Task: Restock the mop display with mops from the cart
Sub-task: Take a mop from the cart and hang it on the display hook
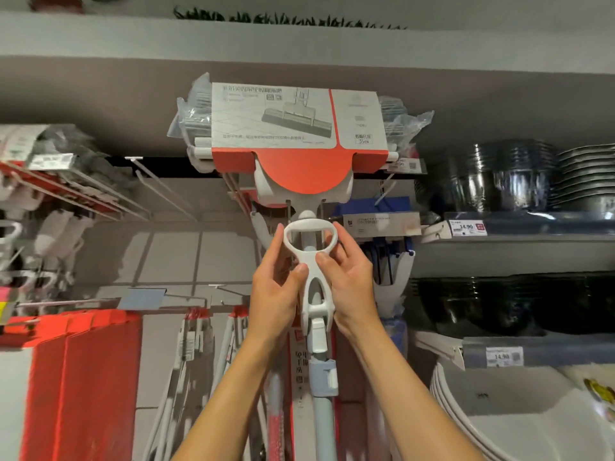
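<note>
A sponge mop hangs upside down in front of me, its head wrapped in a grey and orange cardboard sleeve near the upper shelf. Below the head runs its white lever handle with an oval loop, and a pale blue pole continues downward. My left hand pinches the lever from the left, thumb on its narrow neck. My right hand grips the same lever from the right, thumb on the front. More mops hang behind on the display hooks, partly hidden.
Empty wire hooks stick out left of the mop. Red-packaged mops hang lower left. A blue mop hangs just right. Shelves at right hold dark bowls and white plates with price tags.
</note>
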